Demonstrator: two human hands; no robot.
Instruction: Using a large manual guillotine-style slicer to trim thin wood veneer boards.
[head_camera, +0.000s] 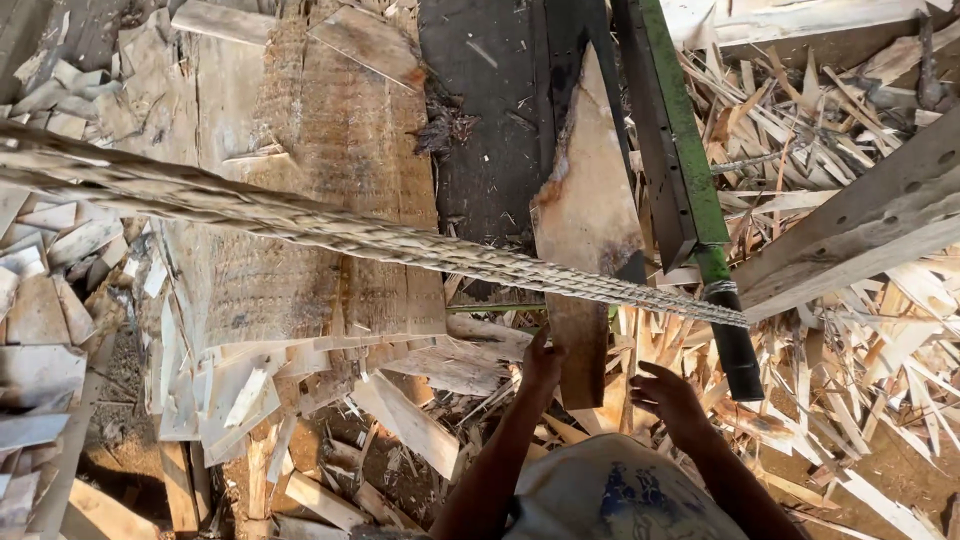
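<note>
A long wood slab (585, 220) with bark on one edge lies lengthwise ahead of me, its near end pointing at my body. My left hand (541, 365) touches the slab's near left edge with its fingers on the wood. My right hand (668, 398) hovers just right of the slab's near end, fingers spread and empty. A thick twisted rope (330, 232) stretches across the view from the left to a green metal bar (690, 170), passing above the slab.
Wide rough planks (300, 200) lie to the left. A heap of thin wood offcuts (850, 330) covers the ground to the right and below. A grey timber beam (860, 235) angles in from the right. Scrap pieces (50, 310) pile up at far left.
</note>
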